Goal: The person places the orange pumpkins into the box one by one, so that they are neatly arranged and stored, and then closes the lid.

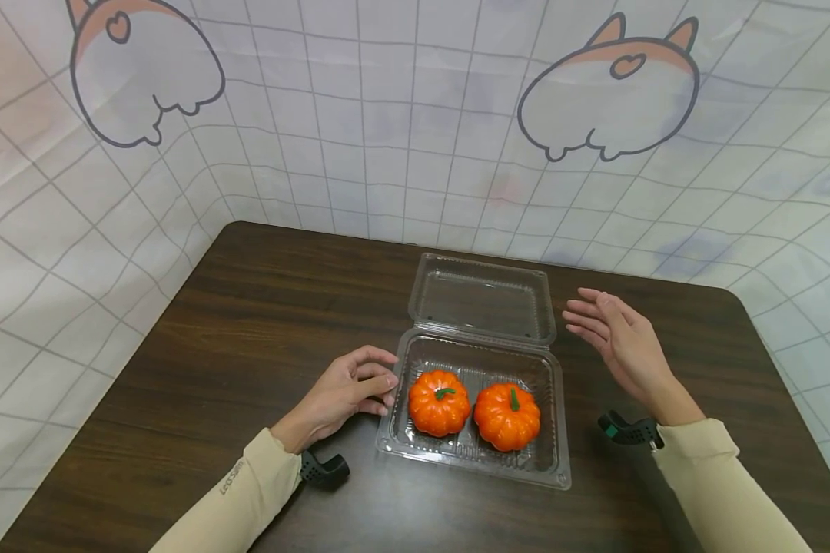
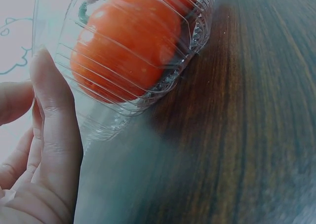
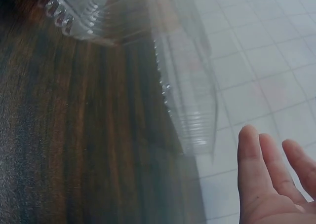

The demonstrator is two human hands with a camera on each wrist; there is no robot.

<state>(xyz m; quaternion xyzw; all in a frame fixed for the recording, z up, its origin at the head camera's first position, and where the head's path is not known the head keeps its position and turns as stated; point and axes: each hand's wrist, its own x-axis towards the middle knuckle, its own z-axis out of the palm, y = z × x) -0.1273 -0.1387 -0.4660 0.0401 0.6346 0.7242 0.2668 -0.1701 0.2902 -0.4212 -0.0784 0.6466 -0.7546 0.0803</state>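
A clear plastic clamshell container (image 1: 470,455) stands unfolded on the table, its lid (image 1: 484,298) laid back towards the wall. Inside the base sit two small orange pumpkins with green stems, one on the left (image 1: 439,411) and one on the right (image 1: 507,422). My left hand (image 1: 349,392) pinches the left rim of the base between thumb and curled fingers; in the left wrist view the thumb (image 2: 57,105) lies against that rim. To the right of the lid, my right hand (image 1: 619,346) hovers with extended fingers, apart from the plastic and holding nothing.
The dark wood table (image 1: 270,307) has rounded far corners. Behind it and along its sides hangs a white gridded cloth (image 1: 387,153) printed with cartoon animals. A black wrist strap (image 1: 325,470) is on the left wrist, another (image 1: 625,430) on the right.
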